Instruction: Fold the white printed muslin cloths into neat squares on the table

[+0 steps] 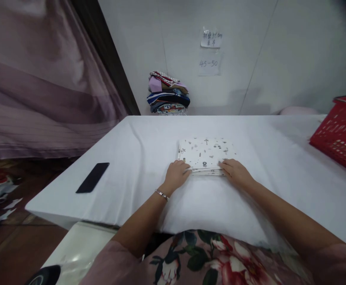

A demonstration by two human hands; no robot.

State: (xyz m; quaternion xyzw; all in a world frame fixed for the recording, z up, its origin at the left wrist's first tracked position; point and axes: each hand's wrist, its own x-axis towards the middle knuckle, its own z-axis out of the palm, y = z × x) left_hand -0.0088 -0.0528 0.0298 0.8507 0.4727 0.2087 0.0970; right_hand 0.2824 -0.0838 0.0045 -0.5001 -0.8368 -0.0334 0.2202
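A white cloth (205, 152) with small dark printed figures lies folded into a flat rectangle of several layers. The layer edges show along its near side. At its near left corner, my left hand (177, 174) holds the cloth with fingers closed over the edge. My right hand (235, 172) grips the near right corner, its thumb and fingers pressed on the layers. Some fingertips are hidden by the hands and the fabric. Under the cloth is a table (149, 158) with a white covering.
A dark flat phone-like slab (92, 177) lies on the table at left. Folded fabrics (169, 95) are stacked behind the far edge. A red perforated basket (342, 132) stands at right. Paper signs (210, 63) hang on the wall, and a pinkish curtain (42, 87) hangs at left.
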